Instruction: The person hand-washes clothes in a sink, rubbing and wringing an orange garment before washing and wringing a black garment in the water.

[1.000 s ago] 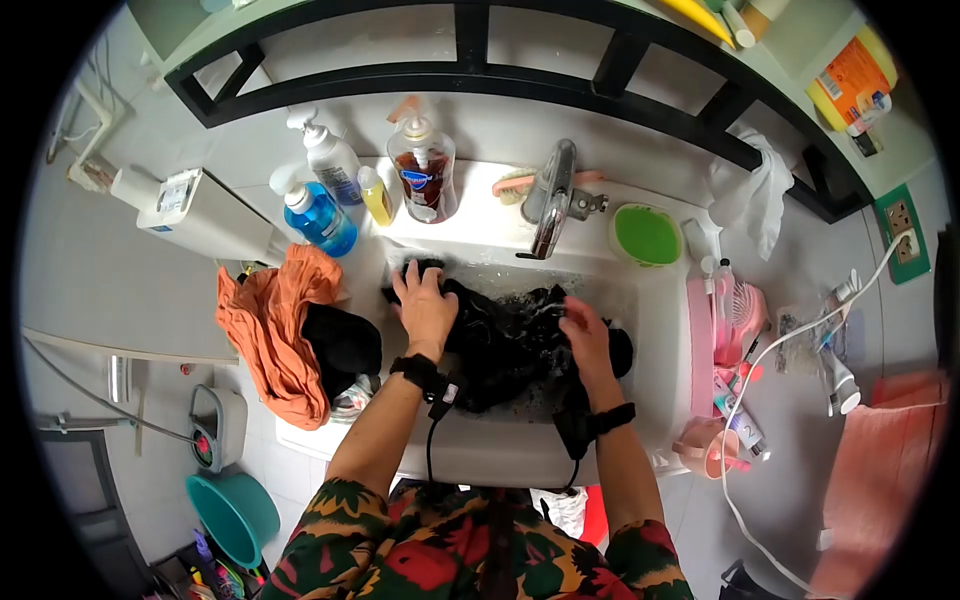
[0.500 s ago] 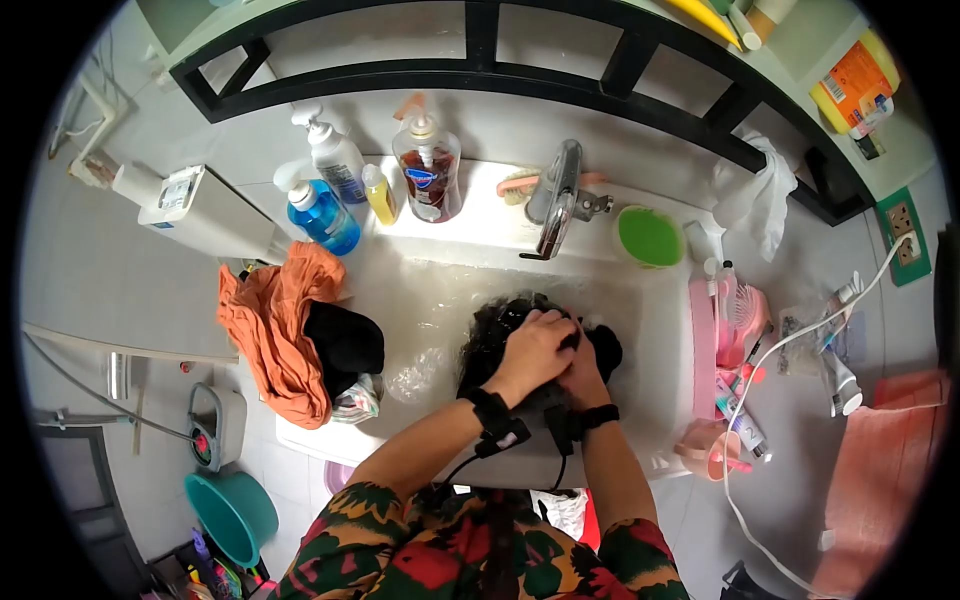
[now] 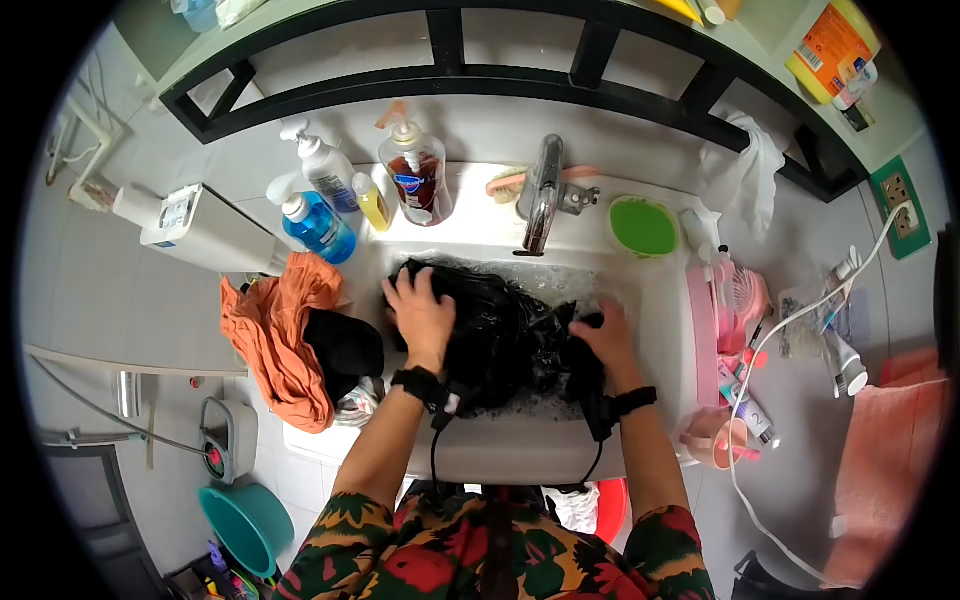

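Observation:
A wet black garment [image 3: 490,335] lies spread out in the sink [image 3: 455,440], which holds cloudy, bubbly water. My left hand [image 3: 422,315] rests on the garment's left part, its fingers spread over the cloth. At the other end, my right hand [image 3: 608,345] has a bit of the black cloth between thumb and fingers; some of its fingers are hidden. Both wrists wear black straps with cables. Behind the sink's basin stands a chrome faucet [image 3: 542,200], above the garment and apart from both hands.
An orange cloth [image 3: 285,345] and a black cloth [image 3: 345,352] hang over the left rim. Pump bottles, including one of dark red liquid [image 3: 414,180] and a blue one [image 3: 320,228], line the back left. A green dish [image 3: 643,227] sits at right, near pink containers [image 3: 703,345].
My hands were together on the bunched garment and are now apart, left hand to the left, right hand slightly right. The garment has spread out wider across the basin.

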A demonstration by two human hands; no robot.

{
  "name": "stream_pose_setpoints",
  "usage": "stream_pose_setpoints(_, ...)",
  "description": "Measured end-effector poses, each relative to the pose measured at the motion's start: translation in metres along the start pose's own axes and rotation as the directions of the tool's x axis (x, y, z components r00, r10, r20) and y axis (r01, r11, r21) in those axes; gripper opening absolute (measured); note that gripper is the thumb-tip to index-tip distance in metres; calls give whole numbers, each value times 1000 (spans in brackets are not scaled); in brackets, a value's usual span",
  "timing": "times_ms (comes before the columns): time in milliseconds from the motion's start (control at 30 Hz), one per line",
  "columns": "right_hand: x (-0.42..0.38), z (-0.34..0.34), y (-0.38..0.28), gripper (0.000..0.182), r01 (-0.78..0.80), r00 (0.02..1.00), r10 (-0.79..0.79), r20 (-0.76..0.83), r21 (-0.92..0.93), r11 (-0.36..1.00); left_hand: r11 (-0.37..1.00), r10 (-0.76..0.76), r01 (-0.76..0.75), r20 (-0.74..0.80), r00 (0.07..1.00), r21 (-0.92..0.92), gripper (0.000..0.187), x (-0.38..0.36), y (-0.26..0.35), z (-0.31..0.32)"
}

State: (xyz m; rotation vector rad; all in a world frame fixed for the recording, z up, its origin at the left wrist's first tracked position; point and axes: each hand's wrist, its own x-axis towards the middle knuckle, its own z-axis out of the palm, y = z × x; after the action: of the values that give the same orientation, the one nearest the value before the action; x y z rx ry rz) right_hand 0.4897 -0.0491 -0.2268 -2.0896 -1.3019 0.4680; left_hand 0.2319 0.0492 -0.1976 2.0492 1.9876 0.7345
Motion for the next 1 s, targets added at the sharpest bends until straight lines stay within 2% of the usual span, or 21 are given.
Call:
stream_pose_setpoints(33, -7, 1, 1, 50, 36, 999, -31, 34, -172, 984, 999, -1, -3, 94, 996, 33, 50, -8, 18, -7)
stream_pose_setpoints(100, -20, 12, -1, 49, 24, 996, -4, 92, -220, 975, 960, 209, -258, 335, 919, 108, 66, -19, 44, -13)
stream_pose_setpoints(167, -20, 17, -1, 49, 12, 988, 29, 149, -267, 963, 772, 534, -622, 394, 748, 133, 62, -27, 48, 19)
stream_pose_setpoints(233, -17, 15, 1, 47, -79, 917, 166, 363, -242, 967, 616, 681, -785, 458, 571, 63, 55, -30, 52, 36)
stream_pose_setpoints(267, -21, 20, 14, 38, -46, 973, 72, 220, -118, 992, 619, 541, -770, 625, 563, 157, 51, -31, 55, 44)
stream_pose_setpoints(300, -22, 7, 8, 38, -53, 973, 79, 218, -124, 991, 587, 538, -773, 596, 596, 243, 41, -29, 47, 57)
stream_pose_setpoints(367, -20, -33, -23, 31, -246, 944, 207, 258, 132, 960, 813, 390, -562, 570, 723, 156, 28, -21, 35, 52)
stream_pose_setpoints(433, -23, -64, -31, 30, -101, 994, 98, 49, 73, 992, 909, 366, -414, 382, 849, 51, 15, -18, 23, 35)
stream_pose_setpoints(467, -22, -74, -25, 29, -92, 994, 100, -36, 184, 979, 965, 245, -262, 403, 882, -14, 21, -17, 23, 22)
stream_pose_setpoints(500, -18, -85, -18, 29, -107, 992, 122, -24, 331, 937, 986, 165, -146, 435, 885, -76, 24, -13, 25, 7)
stream_pose_setpoints(567, -17, -116, -35, 29, -47, 994, 86, -66, 455, 889, 993, 64, -7, 483, 873, -117, 26, -10, 39, -26)
stream_pose_setpoints(600, -18, -127, -47, 29, -45, 993, 91, -79, 460, 887, 993, 78, -23, 482, 873, -120, 26, -12, 47, -43)
stream_pose_setpoints(667, -18, -144, -71, 30, 24, 995, 28, -100, 483, 875, 933, 186, -9, 461, 868, -360, 25, -18, 57, -67)
stream_pose_setpoints(700, -20, -148, -87, 30, 28, 994, 27, -106, 487, 873, 933, 191, -16, 457, 869, -359, 25, -20, 57, -70)
stream_pose_setpoints(767, -22, -145, -119, 30, 51, 998, -17, -66, 566, 823, 754, 454, -263, 188, 871, -601, 28, -21, 54, -73)
stream_pose_setpoints(800, -19, -134, -124, 30, 126, 992, -106, -68, 527, 840, 740, 423, -201, 211, 881, -642, 29, -21, 50, -73)
stream_pose_setpoints(833, -17, -123, -131, 30, 201, 979, -192, -67, 487, 850, 741, 429, -211, 207, 879, -638, 29, -23, 42, -66)
stream_pose_setpoints(900, -17, -94, -159, 31, 210, 969, -246, 10, 489, 847, 680, 121, 134, 291, 949, -721, 31, -28, 25, -51)
stream_pose_setpoints(933, -18, -76, -174, 30, 259, 953, -304, 9, 499, 827, 554, 20, 367, 452, 892, -748, 37, -29, 25, -59)
stream_pose_setpoints(967, -20, -57, -185, 30, 306, 933, -359, 5, 510, 804, 563, 28, 358, 450, 893, -745, 37, -30, 18, -54)
stream_pose_setpoints(1000, -21, -39, -192, 33, 332, 916, -400, 37, 490, 806, 471, -47, 374, 401, 915, -799, 40, -32, 6, -43)
